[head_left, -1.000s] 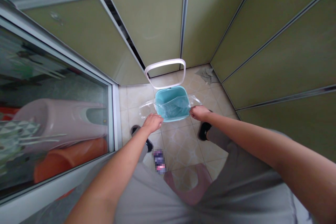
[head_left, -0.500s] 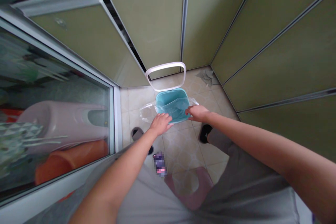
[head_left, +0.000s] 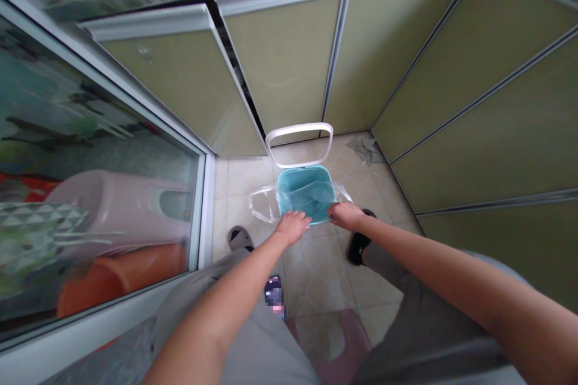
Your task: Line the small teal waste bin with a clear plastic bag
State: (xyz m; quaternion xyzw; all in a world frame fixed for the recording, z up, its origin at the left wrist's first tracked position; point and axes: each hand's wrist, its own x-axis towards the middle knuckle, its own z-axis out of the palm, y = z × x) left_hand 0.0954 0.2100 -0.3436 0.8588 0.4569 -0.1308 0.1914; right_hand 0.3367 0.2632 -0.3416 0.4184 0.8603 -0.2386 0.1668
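Note:
A small teal trash bin (head_left: 300, 174) stands on the floor between my feet. Its white rim frame (head_left: 299, 165) is tipped up at the far side. Inside the bin lies a clear plastic bag (head_left: 264, 203), whose loose edges spill out to the left and right. My left hand (head_left: 292, 227) is closed over the near rim at the left, the bag's edge under its fingers. At the near right corner, my right hand (head_left: 345, 215) pinches the bag against the rim, its fingertips partly hidden.
Olive cabinet doors (head_left: 284, 60) rise ahead and on the right. A glass sliding door (head_left: 205, 210) borders the left side. A phone (head_left: 274, 295) and a pink plastic stool (head_left: 352, 337) are below me. A grey cloth (head_left: 365, 149) lies in the far corner.
The view has tilted up, so everything sits lower and slightly further right. Both hands stay at the bin's near rim, and the rim frame is still raised.

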